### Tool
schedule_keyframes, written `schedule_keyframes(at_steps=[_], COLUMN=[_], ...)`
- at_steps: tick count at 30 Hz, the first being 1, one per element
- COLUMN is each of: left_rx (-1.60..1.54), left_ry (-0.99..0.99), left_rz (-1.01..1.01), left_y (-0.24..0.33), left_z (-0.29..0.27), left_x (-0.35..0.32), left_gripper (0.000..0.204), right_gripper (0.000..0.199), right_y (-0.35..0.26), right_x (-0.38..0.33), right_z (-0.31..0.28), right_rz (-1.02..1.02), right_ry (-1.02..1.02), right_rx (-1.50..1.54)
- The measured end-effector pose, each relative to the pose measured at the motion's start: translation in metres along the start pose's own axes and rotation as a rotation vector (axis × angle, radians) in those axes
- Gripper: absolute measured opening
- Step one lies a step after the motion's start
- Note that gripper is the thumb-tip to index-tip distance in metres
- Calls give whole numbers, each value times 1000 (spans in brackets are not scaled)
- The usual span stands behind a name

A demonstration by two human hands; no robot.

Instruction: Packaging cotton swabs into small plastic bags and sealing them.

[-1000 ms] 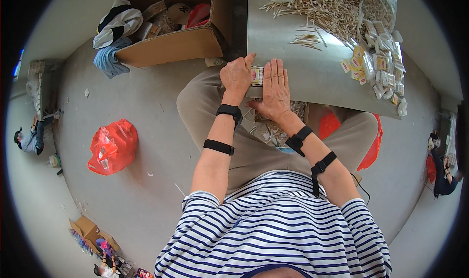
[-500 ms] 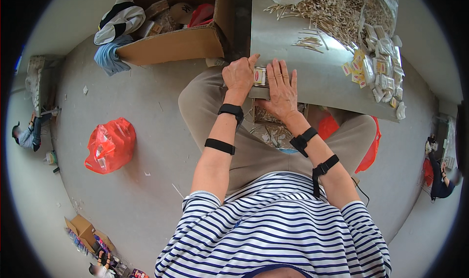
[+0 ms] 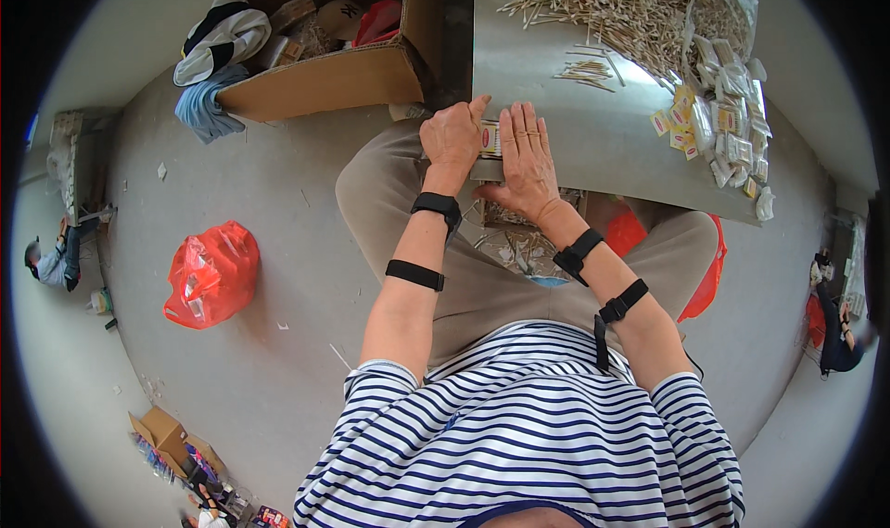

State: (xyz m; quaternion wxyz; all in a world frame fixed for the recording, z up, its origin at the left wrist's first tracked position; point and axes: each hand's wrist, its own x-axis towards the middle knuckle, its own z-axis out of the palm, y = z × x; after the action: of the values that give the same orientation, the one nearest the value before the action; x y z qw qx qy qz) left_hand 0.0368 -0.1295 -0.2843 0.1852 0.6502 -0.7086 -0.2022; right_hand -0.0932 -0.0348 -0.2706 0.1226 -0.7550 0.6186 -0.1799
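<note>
At the near edge of the grey table point(image 3: 593, 148), my left hand point(image 3: 451, 137) is closed on a small flat paper packet point(image 3: 489, 139) with a red mark. My right hand point(image 3: 525, 152) lies flat beside it, fingers stretched out, its thumb side against the packet and the table edge. Both wrists wear black bands. A heap of thin wooden sticks point(image 3: 630, 9) covers the far part of the table. Several small filled packets point(image 3: 728, 125) lie in a pile at the table's right side.
An open cardboard box point(image 3: 334, 69) with clothes and bags stands on the floor at the left of the table. A red plastic bag point(image 3: 211, 273) lies on the floor to my left. Another red bag point(image 3: 709, 273) sits by my right knee. Loose sticks lie on my lap point(image 3: 519, 241).
Both hands have stayed at the table edge on the packet; the right hand's fingers have shifted slightly over it.
</note>
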Motion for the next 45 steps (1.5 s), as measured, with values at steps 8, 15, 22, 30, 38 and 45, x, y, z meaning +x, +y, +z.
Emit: schedule_keyframes(at_steps=[8, 15, 22, 30, 38, 45], left_rx=[7, 4, 65, 63, -220, -251], left_ry=[-40, 33, 22, 37, -5, 62], left_rz=[-45, -2, 36, 27, -14, -185], left_y=[3, 2, 3, 3, -9, -44], left_z=[-2, 1, -4, -5, -20, -11], left_x=[1, 1, -1, 1, 5, 5], left_gripper=[64, 54, 57, 57, 62, 65], right_gripper=[141, 141, 139, 138, 135, 135], right_y=[-16, -27, -4, -17, -12, -15], right_x=[5, 10, -6, -3, -5, -4], right_z=[11, 16, -11, -4, -5, -3], right_rz=[85, 114, 204, 267, 251, 242], right_ry=[83, 121, -4, -33, -36, -33], right_rx=[7, -4, -70, -124, -144, -141])
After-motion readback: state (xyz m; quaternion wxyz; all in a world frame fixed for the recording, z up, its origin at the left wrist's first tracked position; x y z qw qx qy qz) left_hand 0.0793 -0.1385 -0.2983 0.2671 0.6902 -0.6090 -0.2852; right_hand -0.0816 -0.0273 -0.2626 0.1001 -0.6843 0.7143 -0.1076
